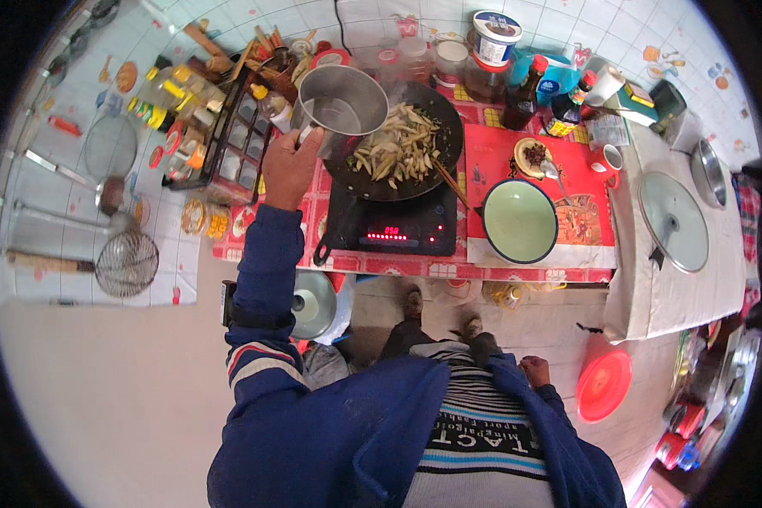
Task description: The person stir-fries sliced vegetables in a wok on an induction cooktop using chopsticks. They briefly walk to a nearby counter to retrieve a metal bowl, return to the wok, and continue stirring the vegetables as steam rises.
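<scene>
My left hand (pixel 293 166) grips the handle of a metal saucepan (pixel 344 101), held above the left rim of a black wok (pixel 381 190). The pan tilts slightly; whether it holds liquid is hard to tell. Pale food strips (pixel 399 143) with green bits lie in the wok, and faint steam shows. Wooden chopsticks (pixel 452 184) lean over the wok's right rim. Beneath stands an induction cooker (pixel 390 238) with a lit red display. My right hand (pixel 534 370) hangs low at my side, its fingers partly hidden.
A pale green enamel bowl (pixel 519 221) sits right of the cooker, near a small dish of dark seasoning (pixel 533 157) and a spoon (pixel 555 181). Sauce bottles (pixel 526 92) stand behind. A condiment rack (pixel 238 136) is at left. A glass lid (pixel 673 222) lies on the right-hand table.
</scene>
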A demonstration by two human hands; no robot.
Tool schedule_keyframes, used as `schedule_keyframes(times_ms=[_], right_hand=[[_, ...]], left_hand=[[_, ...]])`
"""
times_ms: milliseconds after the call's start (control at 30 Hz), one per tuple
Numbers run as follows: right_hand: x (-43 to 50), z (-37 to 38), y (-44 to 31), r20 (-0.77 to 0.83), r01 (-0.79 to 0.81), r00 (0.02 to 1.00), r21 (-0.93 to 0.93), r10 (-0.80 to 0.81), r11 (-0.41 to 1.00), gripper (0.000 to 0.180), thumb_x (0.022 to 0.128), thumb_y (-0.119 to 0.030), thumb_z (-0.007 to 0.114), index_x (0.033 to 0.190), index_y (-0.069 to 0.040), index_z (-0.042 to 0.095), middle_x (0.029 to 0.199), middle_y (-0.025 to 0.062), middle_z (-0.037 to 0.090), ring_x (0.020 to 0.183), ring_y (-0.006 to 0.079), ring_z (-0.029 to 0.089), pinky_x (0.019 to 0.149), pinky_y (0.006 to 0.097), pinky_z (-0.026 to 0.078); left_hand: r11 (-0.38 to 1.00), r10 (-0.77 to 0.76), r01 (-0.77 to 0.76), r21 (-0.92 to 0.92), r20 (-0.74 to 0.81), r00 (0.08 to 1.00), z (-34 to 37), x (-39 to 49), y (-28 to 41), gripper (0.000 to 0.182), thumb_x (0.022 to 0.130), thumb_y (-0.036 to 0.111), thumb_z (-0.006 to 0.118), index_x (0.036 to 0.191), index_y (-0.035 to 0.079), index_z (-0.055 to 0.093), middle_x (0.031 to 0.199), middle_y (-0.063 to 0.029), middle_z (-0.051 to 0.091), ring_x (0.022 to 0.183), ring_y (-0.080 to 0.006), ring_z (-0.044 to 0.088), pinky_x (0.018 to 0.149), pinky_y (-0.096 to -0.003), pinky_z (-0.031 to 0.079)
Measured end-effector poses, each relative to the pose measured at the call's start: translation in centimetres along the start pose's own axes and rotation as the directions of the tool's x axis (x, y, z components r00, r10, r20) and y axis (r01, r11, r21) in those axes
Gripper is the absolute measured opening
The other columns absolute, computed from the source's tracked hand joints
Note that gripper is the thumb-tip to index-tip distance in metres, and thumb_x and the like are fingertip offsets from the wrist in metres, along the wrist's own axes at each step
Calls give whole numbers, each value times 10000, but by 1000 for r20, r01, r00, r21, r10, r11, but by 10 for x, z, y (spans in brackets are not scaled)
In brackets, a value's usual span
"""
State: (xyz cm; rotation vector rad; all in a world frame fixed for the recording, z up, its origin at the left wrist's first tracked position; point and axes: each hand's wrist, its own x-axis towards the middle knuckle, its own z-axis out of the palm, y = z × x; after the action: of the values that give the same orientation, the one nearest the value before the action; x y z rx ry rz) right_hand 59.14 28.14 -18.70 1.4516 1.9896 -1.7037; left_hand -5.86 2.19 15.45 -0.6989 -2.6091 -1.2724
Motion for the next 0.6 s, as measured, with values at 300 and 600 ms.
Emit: schedule_keyframes(times_ms=[300, 600], right_hand=[[-15, 72, 3, -91, 4, 996, 12, -3, 1000, 260, 835, -131, 674, 1007, 64, 688, 898, 151, 722, 829, 188, 689, 760, 299, 544], [-14, 89, -11, -151, -15, 988, 101, 30, 995, 293, 849, -158, 663, 1024, 76, 671, 869, 134, 713, 772, 176, 660, 711, 303, 533]], left_hand=[[975, 92, -99, 198, 45, 995, 44, 82, -23, 456, 860, 477, 612, 827, 24, 663, 767, -222, 637, 749, -416, 612, 660, -490, 453], [917, 191, -192, 350, 38, 981, 68, 122, -24, 447, 853, 475, 614, 825, 33, 673, 798, -223, 650, 783, -416, 627, 685, -487, 470]])
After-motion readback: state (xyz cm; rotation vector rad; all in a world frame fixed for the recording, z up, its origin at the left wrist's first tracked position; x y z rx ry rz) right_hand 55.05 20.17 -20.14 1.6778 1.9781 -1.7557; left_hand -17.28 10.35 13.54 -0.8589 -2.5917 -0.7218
